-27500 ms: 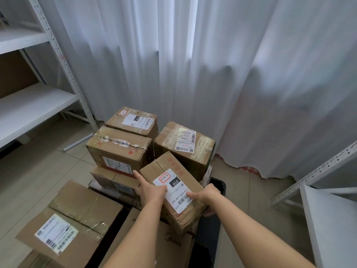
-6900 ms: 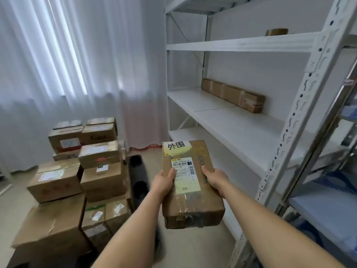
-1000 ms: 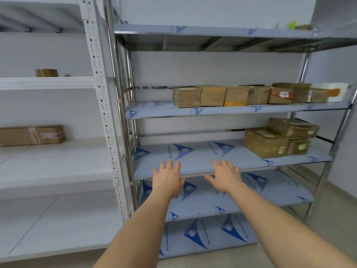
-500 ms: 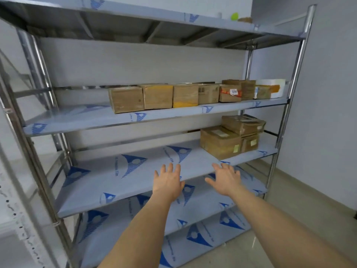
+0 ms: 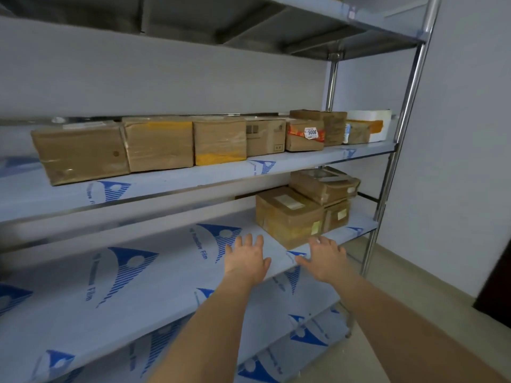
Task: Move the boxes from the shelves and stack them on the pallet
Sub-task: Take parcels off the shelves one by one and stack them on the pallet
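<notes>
A steel rack fills the view, its shelves (image 5: 171,277) covered in blue-printed film. On the right of the middle shelf sits a brown taped box (image 5: 287,215), with two stacked boxes (image 5: 327,186) beside it. The upper shelf carries a row of several brown boxes (image 5: 157,145) and a white one (image 5: 370,123). My left hand (image 5: 246,259) is stretched out with fingers spread, empty, just left of and below the near box. My right hand (image 5: 325,258), also empty with straight fingers, hovers at that box's front lower corner. The pallet is out of view.
A chrome upright post (image 5: 398,139) stands at the rack's right end, with a grey wall (image 5: 456,134) and tiled floor (image 5: 387,272) beyond. A lower film-covered shelf (image 5: 290,352) lies beneath my arms. A dark object (image 5: 495,286) stands at the far right edge.
I have come closer to the steel rack and turned right. Both empty hands have reached forward toward the brown box on the middle shelf.
</notes>
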